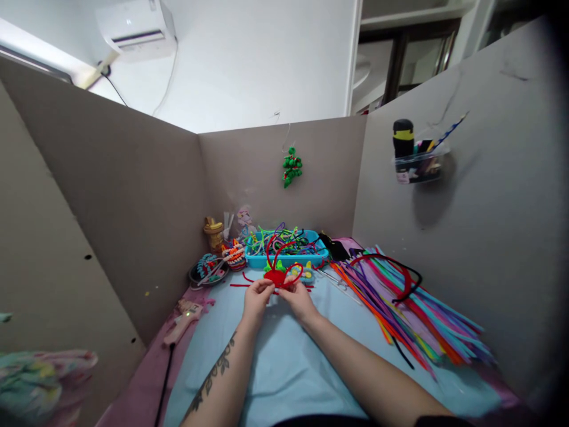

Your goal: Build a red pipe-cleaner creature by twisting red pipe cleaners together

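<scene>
In the head view, a red pipe-cleaner piece [274,277] has a dense rounded middle, long strands rising from it and a loop on the right. My left hand [258,296] pinches its lower left side between thumb and fingers. On the lower right, my right hand [297,299] is closed on the same piece near the loop. Both hands are close together above the light blue cloth [293,367]. Loose red pipe cleaners [239,285] lie just behind the left hand. The fingertips partly hide the underside of the piece.
Behind the hands stands a turquoise tray [287,261] of tangled pipe cleaners. Colourful pipe cleaners [413,308] spread on the right, near scissors [340,283]. A pink corded tool [183,325] and a dark bowl [194,276] are on the left. Grey panels [280,207] enclose the table.
</scene>
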Demonstrator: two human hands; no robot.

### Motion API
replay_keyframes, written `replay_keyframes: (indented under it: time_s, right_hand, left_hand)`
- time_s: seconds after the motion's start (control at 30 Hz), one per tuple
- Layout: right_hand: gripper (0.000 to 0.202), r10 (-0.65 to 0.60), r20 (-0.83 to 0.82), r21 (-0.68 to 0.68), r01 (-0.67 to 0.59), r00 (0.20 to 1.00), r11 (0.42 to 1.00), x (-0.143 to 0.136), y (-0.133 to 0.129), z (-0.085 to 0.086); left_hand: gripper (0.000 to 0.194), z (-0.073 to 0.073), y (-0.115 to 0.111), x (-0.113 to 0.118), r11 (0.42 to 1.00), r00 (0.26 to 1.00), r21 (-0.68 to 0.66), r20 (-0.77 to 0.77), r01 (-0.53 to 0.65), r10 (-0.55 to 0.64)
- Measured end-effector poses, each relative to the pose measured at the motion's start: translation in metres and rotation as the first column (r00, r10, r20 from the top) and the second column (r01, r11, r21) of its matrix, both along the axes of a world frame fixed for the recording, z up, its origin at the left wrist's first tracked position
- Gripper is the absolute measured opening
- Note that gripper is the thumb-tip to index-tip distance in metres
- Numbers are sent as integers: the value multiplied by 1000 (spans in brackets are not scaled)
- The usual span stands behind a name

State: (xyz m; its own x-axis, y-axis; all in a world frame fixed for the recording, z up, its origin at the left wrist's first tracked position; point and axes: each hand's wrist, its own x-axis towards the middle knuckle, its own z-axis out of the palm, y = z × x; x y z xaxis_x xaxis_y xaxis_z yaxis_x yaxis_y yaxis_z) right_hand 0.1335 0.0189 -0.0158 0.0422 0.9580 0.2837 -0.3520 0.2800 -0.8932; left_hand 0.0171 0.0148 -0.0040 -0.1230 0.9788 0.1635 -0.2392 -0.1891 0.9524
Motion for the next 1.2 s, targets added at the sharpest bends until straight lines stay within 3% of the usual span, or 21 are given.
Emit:
replay_keyframes:
  time_s: [0.27, 0.57, 0.7, 0.83, 0.9, 1.0, 1.2]
  right_hand:
    - [25, 115, 90, -11, -114, 989, 993, 6, -2, 3]
    - [25, 44, 137, 43, -51, 990, 998, 3, 3, -4]
    - [16, -115, 230, 111, 91, 966, 990, 4, 6, -8]
    - [4, -369, 343, 282, 280, 864, 918, 9, 4, -3]
    - [10, -377, 409, 409, 203, 831, 890, 10, -3, 2]
    - [22, -308, 538, 558, -57, 784, 828, 7, -17, 8]
    - [26, -207, 648, 633, -367, 733, 682, -5, -50, 28]
  left_hand:
    - [36, -1, 3, -4, 999, 996, -42, 86, 14, -11]
    - [39, -6, 6, -5, 999, 997, -48, 81, 24, -20]
    - [38, -7, 6, -5, 998, 996, -49, 89, 29, -24]
    - [39, -8, 7, -4, 998, 996, -58, 89, -14, 19]
    - [39, -8, 7, -3, 998, 995, -49, 93, -34, 38]
    - [35, -9, 7, -2, 998, 993, -5, 98, -64, 64]
    - [28, -10, 11, -6, 992, 992, 60, 74, -107, 103]
